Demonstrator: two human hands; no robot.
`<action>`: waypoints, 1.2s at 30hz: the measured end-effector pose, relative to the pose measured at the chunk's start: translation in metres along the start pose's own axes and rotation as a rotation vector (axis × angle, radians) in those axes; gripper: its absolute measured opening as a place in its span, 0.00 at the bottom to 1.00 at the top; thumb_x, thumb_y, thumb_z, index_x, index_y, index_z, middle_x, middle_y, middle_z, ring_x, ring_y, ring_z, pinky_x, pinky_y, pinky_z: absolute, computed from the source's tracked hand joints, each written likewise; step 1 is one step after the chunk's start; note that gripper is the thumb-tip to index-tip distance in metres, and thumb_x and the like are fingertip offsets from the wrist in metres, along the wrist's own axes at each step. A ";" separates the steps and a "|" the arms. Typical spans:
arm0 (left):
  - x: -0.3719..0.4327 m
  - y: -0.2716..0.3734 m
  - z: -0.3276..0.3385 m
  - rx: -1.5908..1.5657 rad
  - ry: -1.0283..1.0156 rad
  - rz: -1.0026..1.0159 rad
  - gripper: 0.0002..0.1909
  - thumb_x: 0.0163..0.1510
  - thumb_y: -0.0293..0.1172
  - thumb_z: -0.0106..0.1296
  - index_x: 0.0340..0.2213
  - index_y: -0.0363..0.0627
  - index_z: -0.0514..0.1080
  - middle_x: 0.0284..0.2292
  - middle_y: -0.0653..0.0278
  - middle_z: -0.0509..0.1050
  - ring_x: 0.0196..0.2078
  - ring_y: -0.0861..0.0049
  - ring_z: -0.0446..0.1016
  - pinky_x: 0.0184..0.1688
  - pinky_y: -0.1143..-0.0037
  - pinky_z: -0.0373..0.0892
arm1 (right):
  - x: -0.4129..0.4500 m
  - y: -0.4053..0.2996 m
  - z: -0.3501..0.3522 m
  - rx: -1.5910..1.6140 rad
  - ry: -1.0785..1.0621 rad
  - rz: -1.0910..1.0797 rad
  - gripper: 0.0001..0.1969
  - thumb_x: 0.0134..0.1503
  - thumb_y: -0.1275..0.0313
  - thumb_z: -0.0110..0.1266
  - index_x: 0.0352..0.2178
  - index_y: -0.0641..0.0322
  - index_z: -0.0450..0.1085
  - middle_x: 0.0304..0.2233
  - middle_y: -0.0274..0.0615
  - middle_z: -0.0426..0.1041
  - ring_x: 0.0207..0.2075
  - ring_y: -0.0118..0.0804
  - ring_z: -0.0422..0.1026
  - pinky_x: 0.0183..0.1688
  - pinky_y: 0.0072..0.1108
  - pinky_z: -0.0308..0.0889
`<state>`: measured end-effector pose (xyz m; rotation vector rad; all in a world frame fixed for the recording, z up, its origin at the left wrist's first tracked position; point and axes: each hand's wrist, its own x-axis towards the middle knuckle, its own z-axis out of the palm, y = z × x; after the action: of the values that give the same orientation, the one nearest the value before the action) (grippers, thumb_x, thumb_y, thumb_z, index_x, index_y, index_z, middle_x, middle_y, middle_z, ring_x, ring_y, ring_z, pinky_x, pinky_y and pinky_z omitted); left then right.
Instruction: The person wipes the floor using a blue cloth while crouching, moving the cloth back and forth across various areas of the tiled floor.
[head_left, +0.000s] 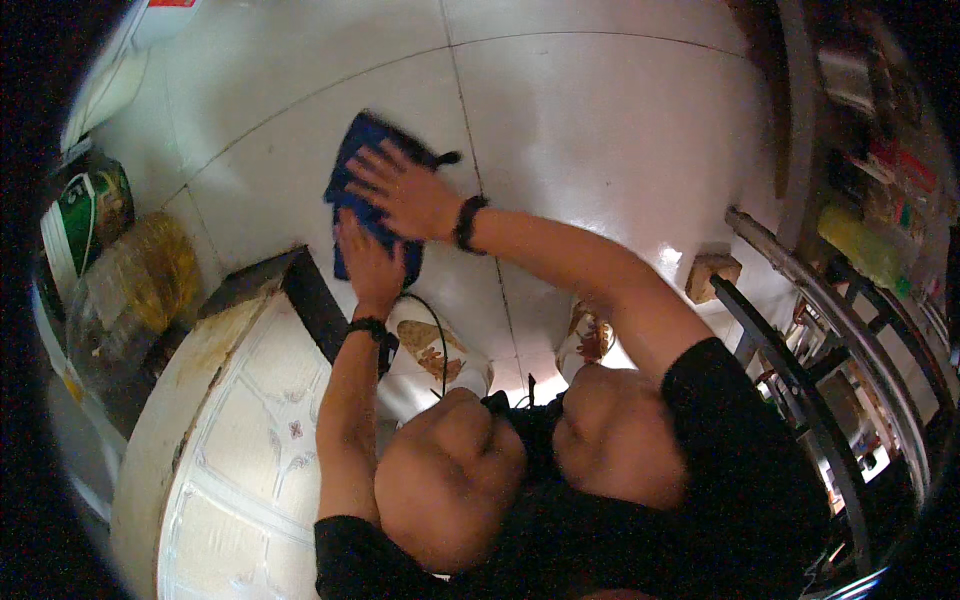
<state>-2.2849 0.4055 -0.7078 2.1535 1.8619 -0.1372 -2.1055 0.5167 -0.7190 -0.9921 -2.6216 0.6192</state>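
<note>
A dark blue folded fabric item (412, 268) lies on the pale tiled floor in front of my feet. At its right corner a short dark strap or tab (448, 158) sticks out. My right hand (411, 193) rests flat across its upper part, palm down with the fingers spread. Lower down, the fingers of my left hand (370, 259) lie on the fabric, palm down. Neither hand's fingers close around it. What lies beneath the palms is hidden.
At left stands a low white patterned table (247, 450) with a worn edge. Beyond it are a clear plastic bag (112, 300) and a green package (79, 214). Metal rails (825, 300) and a small wooden block (711, 276) stand right. A thin black cord (442, 337) passes my shoe (427, 349).
</note>
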 end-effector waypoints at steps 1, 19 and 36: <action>-0.013 -0.009 0.005 -0.003 0.032 -0.056 0.48 0.61 0.49 0.54 0.66 0.19 0.51 0.70 0.31 0.48 0.76 0.43 0.42 0.77 0.51 0.38 | 0.009 -0.013 0.007 0.043 -0.038 -0.031 0.40 0.57 0.55 0.59 0.70 0.53 0.60 0.75 0.47 0.50 0.77 0.51 0.43 0.77 0.50 0.33; 0.106 0.142 -0.017 -0.098 -0.169 0.677 0.47 0.60 0.52 0.55 0.70 0.34 0.54 0.74 0.50 0.49 0.78 0.59 0.43 0.78 0.58 0.38 | -0.215 0.064 -0.090 -0.132 -0.037 0.563 0.35 0.60 0.52 0.60 0.66 0.54 0.65 0.74 0.52 0.52 0.75 0.59 0.48 0.75 0.53 0.40; 0.083 0.148 0.011 -0.151 -0.253 0.596 0.45 0.59 0.52 0.55 0.69 0.35 0.57 0.73 0.54 0.53 0.77 0.62 0.47 0.77 0.56 0.42 | -0.190 0.078 -0.100 -0.001 -0.211 0.731 0.53 0.50 0.50 0.69 0.72 0.58 0.54 0.75 0.64 0.41 0.76 0.71 0.36 0.72 0.64 0.32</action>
<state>-2.1258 0.4634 -0.7165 2.3489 1.0089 -0.1273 -1.8839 0.4697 -0.6882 -2.0002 -2.3666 0.9104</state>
